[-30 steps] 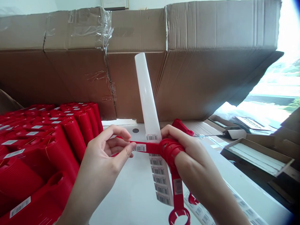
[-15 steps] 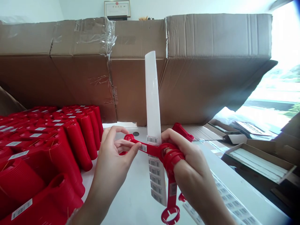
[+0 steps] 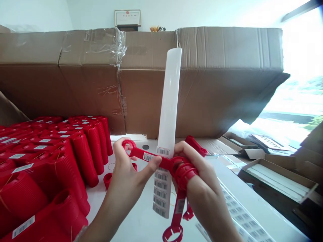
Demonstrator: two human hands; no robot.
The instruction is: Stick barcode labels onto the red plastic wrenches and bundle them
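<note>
My left hand (image 3: 135, 179) is closed on a flat red plastic strap with ring ends (image 3: 137, 153), its thumb pressing beside a barcode sticker (image 3: 148, 157) and its fingers mostly behind. The strap's right end meets a bunch of red rings (image 3: 185, 173) gripped in my right hand (image 3: 205, 183). Another ring-ended strap (image 3: 176, 213), also bearing a barcode sticker, dangles below that hand. Between the hands stands a long white strip of barcode stickers (image 3: 169, 101), bare at the top, with labels lower down. It passes behind the strap; my right fingers' hold on it is partly hidden.
Nested stacks of labelled red straps (image 3: 92, 158) fill the left side. A large cardboard box (image 3: 146, 104) spans the back. Sticker sheets (image 3: 246, 215) lie at right, near an open carton (image 3: 280, 176). Loose red pieces (image 3: 108, 180) rest on the white table (image 3: 136, 218).
My left fingers have moved behind the strap, and the thumb has slid right, exposing more of its sticker and left ring. The sticker strip now leans right at its top. The view has tilted slightly up.
</note>
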